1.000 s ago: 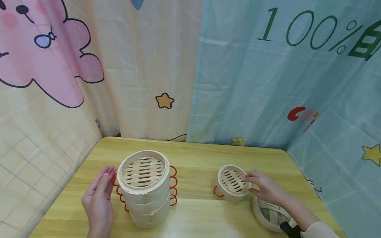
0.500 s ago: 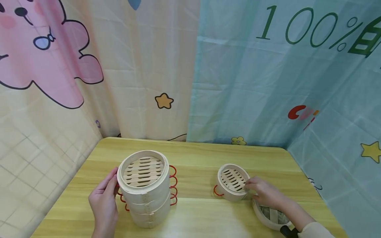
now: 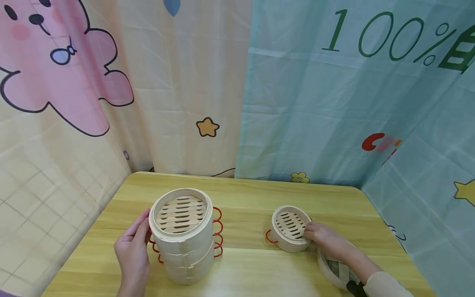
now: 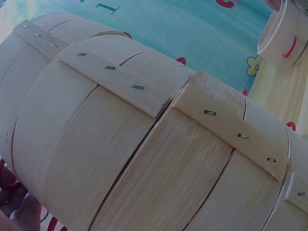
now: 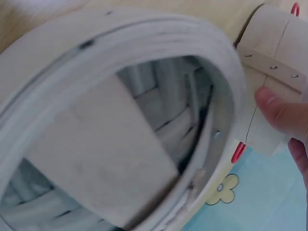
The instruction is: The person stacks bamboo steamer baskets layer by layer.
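Note:
A tall stack of bamboo steamer baskets, with red loop handles on both sides and a slatted base showing on top, stands left of centre. My left hand pinches the upper left edge, where the top red loop is hidden by the fingers. In the left wrist view its fingers curl by a red loop beside the stapled wall. Further right sits a small bamboo steamer with a slatted top. My right hand grips its right side, the thumb lying against the wall in the right wrist view.
A round bamboo lid with a woven inside lies by the right forearm, partly covered by it. The yellow wood table backs onto printed curtains, which also hang along both sides.
My left hand has moved right from beside the stack and taken hold at its upper left edge. My right hand's fingers have closed on the small steamer. Both steamers stay in place.

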The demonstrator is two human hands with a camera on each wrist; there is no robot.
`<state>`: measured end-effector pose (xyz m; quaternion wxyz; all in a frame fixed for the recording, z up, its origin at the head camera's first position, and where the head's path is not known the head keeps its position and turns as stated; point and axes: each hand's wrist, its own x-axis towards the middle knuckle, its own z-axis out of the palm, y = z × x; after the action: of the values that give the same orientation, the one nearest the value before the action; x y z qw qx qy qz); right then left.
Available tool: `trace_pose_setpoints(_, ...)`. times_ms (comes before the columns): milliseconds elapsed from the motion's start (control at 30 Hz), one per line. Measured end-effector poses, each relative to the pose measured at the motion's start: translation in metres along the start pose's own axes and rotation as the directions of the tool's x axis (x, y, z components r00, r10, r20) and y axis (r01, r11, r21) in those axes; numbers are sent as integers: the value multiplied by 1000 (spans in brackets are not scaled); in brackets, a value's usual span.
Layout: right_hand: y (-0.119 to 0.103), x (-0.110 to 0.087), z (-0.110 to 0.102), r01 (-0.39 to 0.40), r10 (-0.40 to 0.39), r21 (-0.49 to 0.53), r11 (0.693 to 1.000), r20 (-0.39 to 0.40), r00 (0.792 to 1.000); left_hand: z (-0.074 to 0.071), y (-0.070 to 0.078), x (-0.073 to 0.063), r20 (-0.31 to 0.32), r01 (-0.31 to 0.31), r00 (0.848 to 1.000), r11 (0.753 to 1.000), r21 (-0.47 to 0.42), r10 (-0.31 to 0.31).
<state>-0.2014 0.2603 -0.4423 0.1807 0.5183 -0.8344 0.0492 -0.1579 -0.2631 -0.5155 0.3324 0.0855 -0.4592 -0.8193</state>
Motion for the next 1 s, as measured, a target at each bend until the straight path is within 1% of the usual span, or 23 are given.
trace_pose_setpoints(200, -9, 12, -9, -10, 10, -27, 1000, 4, 1000, 2, 0, 0, 2, -8, 1000, 1000, 7, 8)
trace_pose_setpoints(300, -12, 23, -18, -5, 4, -10, 1000, -39, 999, 3, 0, -1, -1, -8, 1000, 1000, 10, 8)
trace_pose_setpoints(400, -14, 39, -33, 6, -5, 12, 1000, -94, 996, 3, 0, -1, 0, -13, 1000, 1000, 18, 13)
trace_pose_setpoints(467, -15, 53, -46, 11, -9, 21, 1000, -108, 994, 3, 0, -1, 0, -17, 1000, 1000, 14, 17)
trace_pose_setpoints(567, -19, 75, -68, 21, -18, 30, 999, -103, 994, 4, -1, -1, -3, -14, 1000, 1000, 2, 14)
trace_pose_setpoints(767, -28, 125, -108, 68, -64, 37, 997, -109, 992, 4, -1, 1, -13, -17, 1000, 1000, 11, 18)
trace_pose_setpoints(867, -35, 150, -124, 83, -78, 45, 996, -108, 991, 6, 1, 0, -14, -22, 1000, 1000, 2, 22)
trace_pose_setpoints(1000, -48, 181, -137, 129, -125, 31, 991, -102, 987, 8, 3, -3, -12, -31, 999, 999, 12, 32)
